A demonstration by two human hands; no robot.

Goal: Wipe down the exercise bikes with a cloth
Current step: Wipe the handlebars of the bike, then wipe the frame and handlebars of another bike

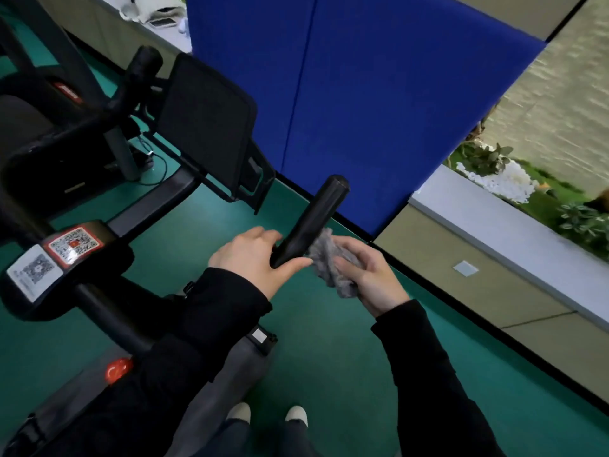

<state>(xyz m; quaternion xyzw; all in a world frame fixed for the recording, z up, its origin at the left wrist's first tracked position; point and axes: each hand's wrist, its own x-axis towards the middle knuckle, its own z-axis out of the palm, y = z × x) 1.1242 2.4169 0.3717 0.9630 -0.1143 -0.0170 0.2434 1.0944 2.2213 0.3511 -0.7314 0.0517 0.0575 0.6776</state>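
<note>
Crumpled grey cloth (pixel 324 255) against black bike handlebar (pixel 313 219)

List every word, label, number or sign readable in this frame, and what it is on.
No text can be read.
Red-bordered QR sticker on the handlebar block: print too blurred.
White QR sticker beside it: too blurred.
Red label, upper left: too blurred.

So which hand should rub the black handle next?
Probably the right hand: it holds the grey cloth against the handlebar. The left hand only grips it lower down, with no cloth.
</note>
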